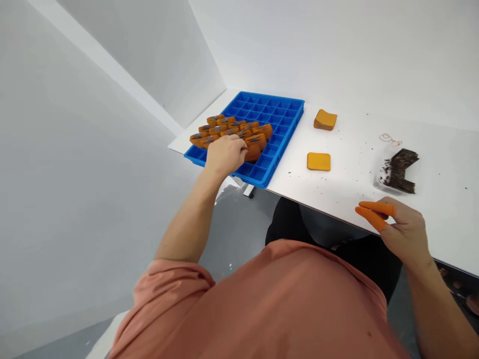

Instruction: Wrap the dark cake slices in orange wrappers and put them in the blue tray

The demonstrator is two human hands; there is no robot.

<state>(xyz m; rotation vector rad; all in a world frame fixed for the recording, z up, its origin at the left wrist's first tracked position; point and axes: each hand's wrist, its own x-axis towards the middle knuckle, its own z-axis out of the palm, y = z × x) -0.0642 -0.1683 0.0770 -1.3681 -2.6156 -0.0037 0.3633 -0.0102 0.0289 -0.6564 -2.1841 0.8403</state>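
Observation:
My left hand (224, 155) reaches over the near side of a blue compartment tray (284, 112), its fingers curled onto an orange folded pouch (255, 144) standing in a cell. Several more orange pouches (224, 125) fill the tray's left cells. My right hand (396, 227) hovers at the table's near edge, with orange finger cots on two fingertips pressed close together; nothing shows between them.
A single orange pad (319, 161) lies on the white table (348, 184), with a small stack of orange pads (325, 119) behind it. A clear bag of dark brown pieces (398, 170) sits at the right, with rubber bands (389, 138) and dark crumbs around.

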